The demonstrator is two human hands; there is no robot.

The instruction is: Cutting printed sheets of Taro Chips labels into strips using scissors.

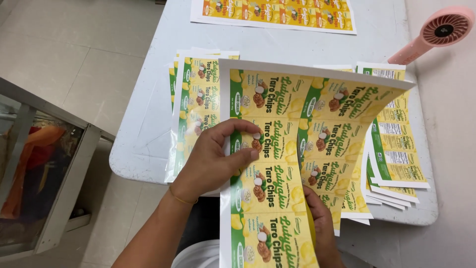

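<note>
**Both hands on a printed label sheet above the tabletop**

Head view: Your left hand point(213, 159) pinches the large glossy paper sheet printed with yellow and green snack labels point(277, 149) near its left white margin, thumb on the printed face and fingers point(245, 128) curled over it, closed on the paper. Your right hand point(322, 223) grips the same sheet lower down, near its middle fold; its fingers are mostly hidden behind the paper, with only the back of the hand and the wrist showing. A thin gold bangle point(181, 198) sits on your left wrist.

The sheet is held up off the pale grey tabletop point(148, 129), bent along a lengthwise crease so its right half tilts away from you. Beneath it on the left lies a stack of matching yellow-green label sheets point(196, 104), and on the right a fanned stack of sheets showing green-and-white back panels point(396, 154). At the far edge of the tabletop lies a flat sheet of yellow labels point(277, 12). A pink handheld fan point(436, 32) rests at the upper right. A white round bucket rim point(198, 255) shows below the tabletop edge, just beside your left forearm.
</note>
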